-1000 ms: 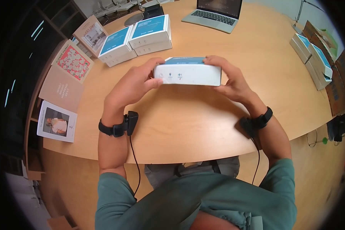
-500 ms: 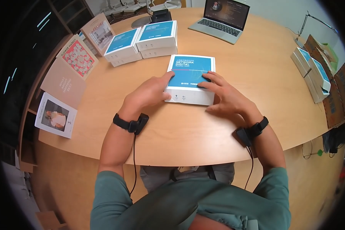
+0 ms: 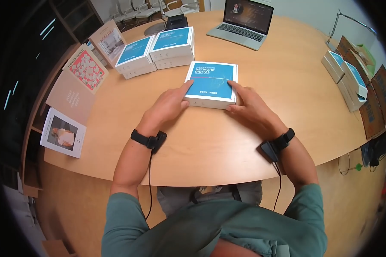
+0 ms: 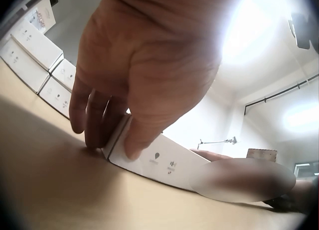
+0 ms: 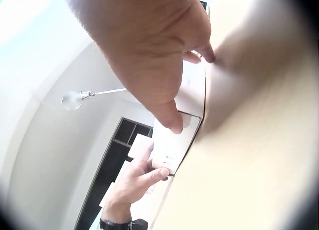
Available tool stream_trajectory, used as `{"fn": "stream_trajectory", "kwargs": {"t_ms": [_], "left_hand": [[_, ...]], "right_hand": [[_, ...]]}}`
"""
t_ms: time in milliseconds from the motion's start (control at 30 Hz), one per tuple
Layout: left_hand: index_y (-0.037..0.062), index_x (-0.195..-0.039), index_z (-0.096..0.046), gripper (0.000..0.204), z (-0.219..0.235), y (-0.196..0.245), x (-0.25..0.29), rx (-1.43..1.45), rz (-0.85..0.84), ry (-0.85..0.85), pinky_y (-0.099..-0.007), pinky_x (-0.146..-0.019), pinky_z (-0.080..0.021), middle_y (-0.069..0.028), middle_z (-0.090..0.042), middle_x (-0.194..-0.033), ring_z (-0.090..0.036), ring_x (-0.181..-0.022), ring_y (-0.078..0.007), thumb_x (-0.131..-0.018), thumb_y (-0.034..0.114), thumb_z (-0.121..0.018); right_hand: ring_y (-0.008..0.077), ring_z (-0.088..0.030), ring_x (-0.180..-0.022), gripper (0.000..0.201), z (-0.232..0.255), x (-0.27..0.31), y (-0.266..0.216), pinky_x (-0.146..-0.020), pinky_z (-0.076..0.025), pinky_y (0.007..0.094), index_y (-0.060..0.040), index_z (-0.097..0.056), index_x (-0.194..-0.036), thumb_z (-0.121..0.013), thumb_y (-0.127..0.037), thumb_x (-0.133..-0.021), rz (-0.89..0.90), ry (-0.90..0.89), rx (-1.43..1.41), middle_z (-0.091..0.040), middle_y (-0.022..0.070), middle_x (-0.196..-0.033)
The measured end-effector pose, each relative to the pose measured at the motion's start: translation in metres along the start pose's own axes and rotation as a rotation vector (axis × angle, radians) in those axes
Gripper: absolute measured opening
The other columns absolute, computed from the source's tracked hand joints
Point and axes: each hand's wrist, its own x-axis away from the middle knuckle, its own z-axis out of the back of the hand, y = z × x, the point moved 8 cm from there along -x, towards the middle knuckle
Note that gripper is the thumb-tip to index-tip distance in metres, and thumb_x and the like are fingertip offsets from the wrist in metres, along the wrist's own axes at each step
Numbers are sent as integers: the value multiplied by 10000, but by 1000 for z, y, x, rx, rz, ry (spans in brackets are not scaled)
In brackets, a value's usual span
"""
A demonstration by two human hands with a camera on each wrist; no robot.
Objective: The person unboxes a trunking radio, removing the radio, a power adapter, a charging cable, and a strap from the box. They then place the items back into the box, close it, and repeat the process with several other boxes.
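A white box with a blue lid printed "NETWORK DIGITAL" [image 3: 212,81] lies flat on the table, its printed side up. My left hand [image 3: 169,103] grips its near left corner. In the left wrist view the thumb [image 4: 134,143] presses on the white front face, while the other fingers reach down the left side to the tabletop. At the opposite corner my right hand [image 3: 254,107] holds the box, index finger along the lid's right edge and thumb on the front. The right wrist view shows that thumb [image 5: 172,121] against the white front face.
Similar boxes [image 3: 171,45] stand stacked at the back left, and more [image 3: 347,79] at the right by brown cardboard [image 3: 375,92]. Books [image 3: 85,68] line the left edge. An open laptop [image 3: 244,25] sits at the back. Each wrist wears a strapped camera with a cable.
The box was held with its white side towards me; it has come down flat on the table, lid up. Both hands have shifted their grip to its near corners.
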Motion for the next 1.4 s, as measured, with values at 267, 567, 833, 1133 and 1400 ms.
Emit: {"fn": "stream_trajectory", "kwargs": {"t_ms": [267, 567, 833, 1133, 1400], "left_hand": [[43, -1481, -653, 496, 22, 14, -4, 315, -78, 296, -408, -907, -570, -203, -744, -1151, -709, -1000, -319, -994, 60, -747], [81, -1308, -753, 307, 17, 30, 2, 610, -104, 386, -347, -866, -569, -135, -627, -1309, -661, -902, -204, -1007, 137, -773], [64, -1574, -418, 566, 14, 24, -4, 928, 15, 498, -313, -862, -556, -114, -652, -1324, -644, -1080, -144, -1109, 286, -654], [191, -1509, -492, 367, 61, -92, -51, 1288, 267, 623, -354, -819, -477, 17, -634, -1289, -594, -1086, -140, -1167, 321, -518], [122, -1523, -545, 507, 159, -237, -92, 811, 519, 692, -438, -876, -564, -77, -614, -1437, -588, -1210, -244, -1130, 439, -491]], "right_hand": [[250, -693, -1172, 718, -8, -4, 30, -974, -609, 363, -26, -417, -1689, -723, -84, -1043, -116, 4, -768, -600, 174, -1524], [199, -679, -1203, 480, -20, -10, 70, -933, -651, 364, -86, -594, -1551, -713, -218, -1105, -347, -5, -1230, -626, 99, -1447], [202, -675, -1242, 409, -7, -8, 40, -986, -614, 371, -61, -648, -1477, -723, -194, -1097, -69, 166, -1031, -632, 96, -1455], [167, -681, -1191, 395, -7, -8, 39, -1010, -573, 344, 5, -695, -1382, -702, -266, -1095, -70, 154, -1038, -693, 77, -1315], [119, -701, -983, 303, -22, -15, 56, -918, -581, 299, 26, -731, -1262, -707, -210, -1075, -107, 54, -990, -741, 27, -1094]]}}
